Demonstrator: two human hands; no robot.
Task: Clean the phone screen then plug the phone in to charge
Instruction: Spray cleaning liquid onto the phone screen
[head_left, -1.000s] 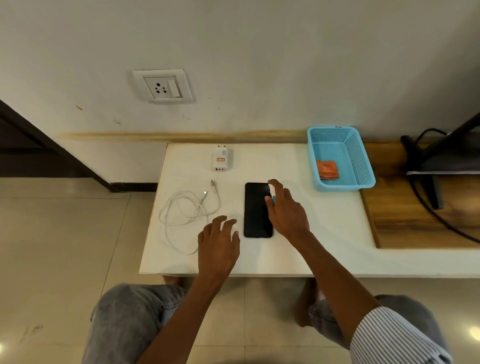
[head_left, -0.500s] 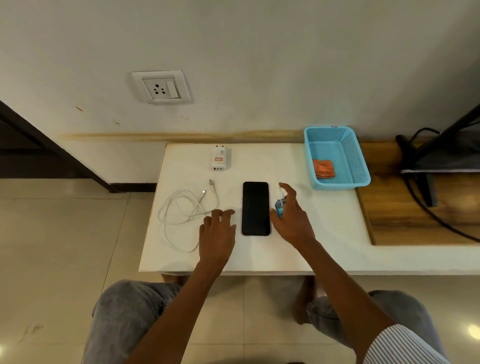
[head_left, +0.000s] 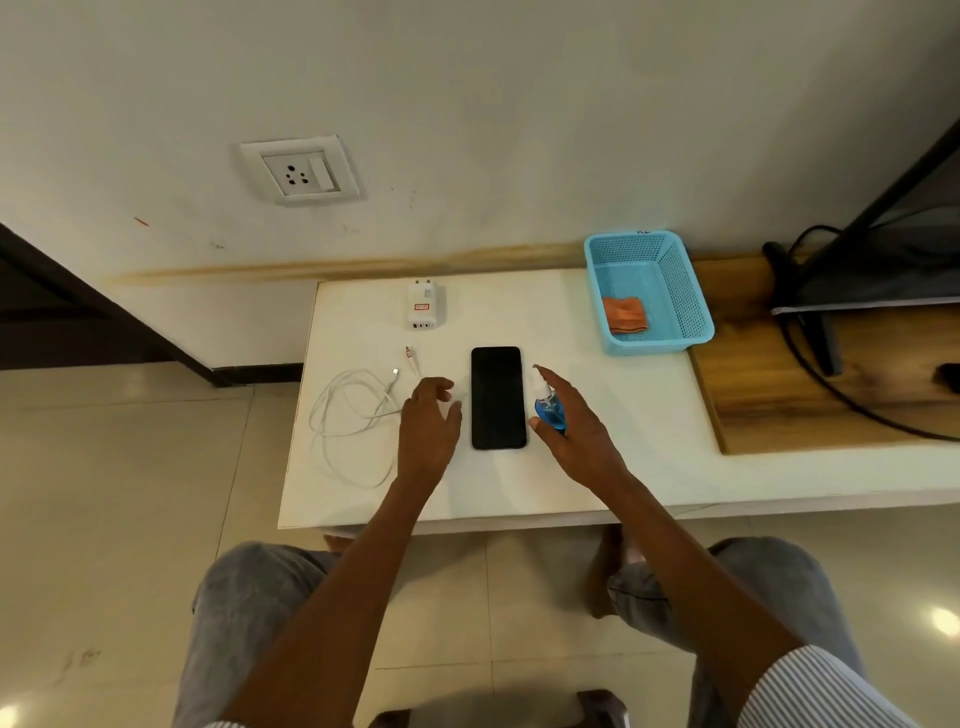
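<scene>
The person wears grey jeans and a white shirt with thin dark stripes.

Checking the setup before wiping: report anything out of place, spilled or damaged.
Nothing is spilled or broken. The phone lies flat and straight, screen dark. The only blemishes are an orange-brown stain band along the wall base and small scuffs near the socket.

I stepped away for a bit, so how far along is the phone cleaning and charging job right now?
Early stage. Nothing looks finished. In hand: the right hand holds a blue spray bottle beside the phone, which lies flat on the table; the left hand rests open beside it. Left: the orange cloth sits in the blue basket, and the cable and charger lie unconnected, the wall socket empty.
</scene>
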